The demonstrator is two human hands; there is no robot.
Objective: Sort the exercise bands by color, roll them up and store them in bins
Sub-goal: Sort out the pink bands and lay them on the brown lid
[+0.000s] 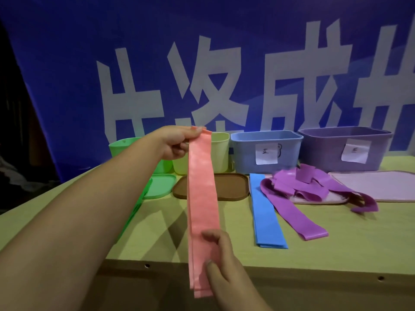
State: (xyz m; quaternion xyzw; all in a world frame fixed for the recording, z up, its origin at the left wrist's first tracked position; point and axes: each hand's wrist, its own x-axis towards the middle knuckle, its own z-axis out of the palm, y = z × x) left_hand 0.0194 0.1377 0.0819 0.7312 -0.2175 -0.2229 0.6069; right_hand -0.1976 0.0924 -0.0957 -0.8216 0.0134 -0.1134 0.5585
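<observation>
Held upright over the worktop (157,232) — pink band (202,198), folded into a long strip, long axis running near-vertical from top end to bottom end. Pinched at the top by the left hand (177,142), fingers (179,151) curled round the upper edge, in front of the yellow bin (221,151). Gripped near the bottom by the right hand (222,263), thumb laid across the face of the strip, other fingers behind it. Stretched between the two, clear of the surface. Nearer the free lower end: the right hand — likely the one to start a roll, turning upward along the strip toward the left. Lay flat to the right: blue band (266,212); beyond it, purple bands (298,185) in a loose heap before the blue bin (244,153) and purple bin (323,151).
</observation>
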